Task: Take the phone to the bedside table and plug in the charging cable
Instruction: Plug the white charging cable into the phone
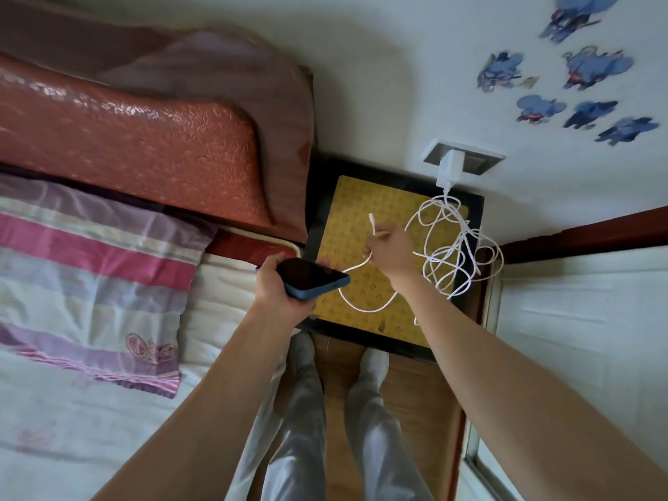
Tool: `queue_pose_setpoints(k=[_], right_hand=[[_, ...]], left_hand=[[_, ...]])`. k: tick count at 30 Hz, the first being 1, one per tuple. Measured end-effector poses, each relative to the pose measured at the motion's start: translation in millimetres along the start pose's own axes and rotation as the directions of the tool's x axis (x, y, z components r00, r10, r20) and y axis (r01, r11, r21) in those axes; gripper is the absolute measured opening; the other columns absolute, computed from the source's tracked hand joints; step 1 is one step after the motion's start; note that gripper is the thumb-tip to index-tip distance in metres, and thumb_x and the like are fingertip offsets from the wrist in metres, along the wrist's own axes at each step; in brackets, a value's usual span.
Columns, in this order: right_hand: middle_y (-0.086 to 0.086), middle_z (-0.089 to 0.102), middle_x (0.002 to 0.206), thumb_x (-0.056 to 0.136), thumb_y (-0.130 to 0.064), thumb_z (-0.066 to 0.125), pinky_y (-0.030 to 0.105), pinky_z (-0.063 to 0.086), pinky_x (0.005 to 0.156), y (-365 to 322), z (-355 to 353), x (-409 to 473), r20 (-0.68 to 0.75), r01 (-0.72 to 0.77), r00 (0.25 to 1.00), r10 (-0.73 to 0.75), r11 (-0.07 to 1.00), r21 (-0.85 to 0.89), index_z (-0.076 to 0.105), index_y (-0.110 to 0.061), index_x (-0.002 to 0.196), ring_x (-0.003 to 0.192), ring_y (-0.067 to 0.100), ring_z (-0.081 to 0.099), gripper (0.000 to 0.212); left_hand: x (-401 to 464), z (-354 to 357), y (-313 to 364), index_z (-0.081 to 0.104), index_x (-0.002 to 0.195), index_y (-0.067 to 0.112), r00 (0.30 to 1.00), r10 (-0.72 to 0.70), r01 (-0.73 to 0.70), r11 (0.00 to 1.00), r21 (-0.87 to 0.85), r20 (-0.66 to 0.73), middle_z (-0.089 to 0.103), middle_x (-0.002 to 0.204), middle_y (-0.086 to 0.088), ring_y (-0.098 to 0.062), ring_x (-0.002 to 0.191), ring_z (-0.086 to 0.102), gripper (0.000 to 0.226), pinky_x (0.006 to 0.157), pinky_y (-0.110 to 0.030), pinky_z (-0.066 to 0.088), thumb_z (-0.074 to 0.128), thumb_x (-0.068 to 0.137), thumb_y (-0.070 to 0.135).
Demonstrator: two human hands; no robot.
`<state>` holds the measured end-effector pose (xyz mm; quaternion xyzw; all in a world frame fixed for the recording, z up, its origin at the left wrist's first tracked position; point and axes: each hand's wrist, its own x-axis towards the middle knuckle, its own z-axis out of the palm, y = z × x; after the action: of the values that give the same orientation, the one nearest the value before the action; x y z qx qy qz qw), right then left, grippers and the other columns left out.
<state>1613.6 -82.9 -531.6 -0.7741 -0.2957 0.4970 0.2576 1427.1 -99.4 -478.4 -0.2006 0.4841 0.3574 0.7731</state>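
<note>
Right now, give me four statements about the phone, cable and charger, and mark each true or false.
1. The left hand holds the phone. True.
2. The cable's connector is already in the phone. False: the right hand holds it apart from the phone.
3. The white charger sits in the wall socket. True.
4. The cable is neatly coiled on the bed. False: it lies in loose tangled loops on the bedside table.

To our left we see a bed with a white sheet [58, 421] and a striped pink-and-purple pillow [90, 276] lying on it, set against a reddish embossed headboard [137, 139]. Blue cartoon stickers [592, 66] dot the white wall [397, 48]. Below us we find a wooden floor [415, 410].
</note>
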Motion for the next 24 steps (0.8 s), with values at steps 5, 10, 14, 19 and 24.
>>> queue_pose_setpoints(k=[5,10,14,19,24], right_hand=[[-0.002,0.054,0.053,0.095,0.006,0.042,0.019,0.046,0.049,-21.7,-40.1,-39.3,0.103,-0.008,0.995,-0.017,0.972,0.234,0.072,-0.007,0.085,0.049,0.012,0.054,0.034],[-0.013,0.049,0.047,0.103,-0.015,0.052,0.016,0.033,0.048,-42.4,-74.9,-88.6,0.216,0.076,0.969,-0.122,0.975,0.211,0.071,-0.010,0.099,0.048,0.006,0.040,0.020],[-0.017,0.050,0.052,0.100,-0.031,0.062,0.011,0.037,0.048,-60.2,-95.3,-118.4,0.280,0.224,0.924,-0.262,0.961,0.162,0.073,-0.014,0.116,0.046,-0.001,0.045,0.026],[-0.007,0.040,0.053,0.091,-0.039,0.072,0.025,0.030,0.054,-71.1,-111.8,-140.5,0.303,0.258,0.922,-0.239,0.966,-0.025,0.063,-0.011,0.070,0.047,0.008,0.038,0.036],[0.004,0.034,0.054,0.094,-0.037,0.070,0.024,0.027,0.053,-75.7,-113.3,-154.8,0.258,0.188,0.948,-0.189,0.982,0.029,0.053,0.010,0.071,0.044,0.016,0.031,0.055]], left_hand=[[-26.4,19.2,-12.6,0.051,0.115,-0.002,1.000,-0.006,0.005,0.973,0.231,0.006,0.066,0.101,-0.023,-0.039,0.104,0.061,0.031,0.105,-0.054,0.046,0.048,0.090,0.016],[-67.5,28.2,-18.5,0.059,0.125,-0.002,0.983,0.098,-0.180,0.663,0.727,0.154,0.069,0.119,-0.027,-0.042,0.108,0.067,0.042,0.098,-0.058,0.051,0.068,0.085,0.004],[-88.8,35.8,-14.8,0.071,0.106,0.011,0.935,0.101,-0.354,0.322,0.878,0.340,0.078,0.096,-0.007,-0.024,0.090,0.075,0.025,0.075,-0.032,0.061,0.076,0.081,0.006],[-107.9,51.4,-5.5,0.075,0.100,0.018,0.919,-0.041,-0.390,0.044,0.920,0.392,0.078,0.093,-0.002,-0.019,0.088,0.075,0.023,0.076,-0.027,0.057,0.080,0.078,0.015],[-118.6,55.5,-2.9,0.077,0.088,0.017,0.926,0.204,-0.337,0.074,0.939,0.316,0.079,0.088,-0.007,-0.021,0.082,0.075,0.024,0.069,-0.028,0.060,0.085,0.072,0.032]])
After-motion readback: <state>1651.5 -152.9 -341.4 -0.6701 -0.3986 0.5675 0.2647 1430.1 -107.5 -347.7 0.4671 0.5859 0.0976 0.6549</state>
